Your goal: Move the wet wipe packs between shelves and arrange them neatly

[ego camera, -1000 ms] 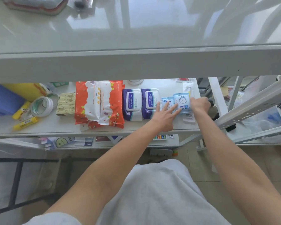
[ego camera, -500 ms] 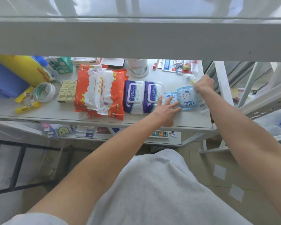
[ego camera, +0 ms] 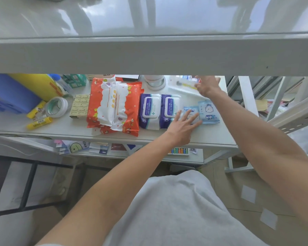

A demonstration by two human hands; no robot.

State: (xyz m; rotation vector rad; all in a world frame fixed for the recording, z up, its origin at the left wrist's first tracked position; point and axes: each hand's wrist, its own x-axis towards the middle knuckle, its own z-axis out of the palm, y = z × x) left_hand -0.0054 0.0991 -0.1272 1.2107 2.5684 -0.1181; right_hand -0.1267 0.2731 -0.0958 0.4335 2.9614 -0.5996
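On the middle shelf point(ego camera: 210, 137) the wet wipe packs lie in a row: a stack of orange packs point(ego camera: 114, 105), two purple-and-white alcohol wipe packs point(ego camera: 149, 110) point(ego camera: 169, 110), then two small light blue packs. My left hand point(ego camera: 182, 129) rests flat with fingers spread on the left blue pack point(ego camera: 194, 115), hiding part of it. The right blue pack point(ego camera: 209, 112) lies free beside it. My right hand point(ego camera: 207, 86) reaches to the shelf's back, fingers at the end of a clear plastic packet point(ego camera: 181, 86); whether it grips the packet is unclear.
The upper shelf's front edge point(ego camera: 149, 55) hangs across the view. On the shelf's left side lie a tape roll point(ego camera: 56, 107), yellow glue sticks point(ego camera: 39, 122), a tan box point(ego camera: 79, 108) and a blue folder point(ego camera: 7, 96). A white round container point(ego camera: 156, 82) stands at the back. A white post point(ego camera: 248, 96) stands right.
My right hand left the right blue pack and moved to the back of the shelf; the clear packet now lies there too. My left hand stays on the left blue pack.
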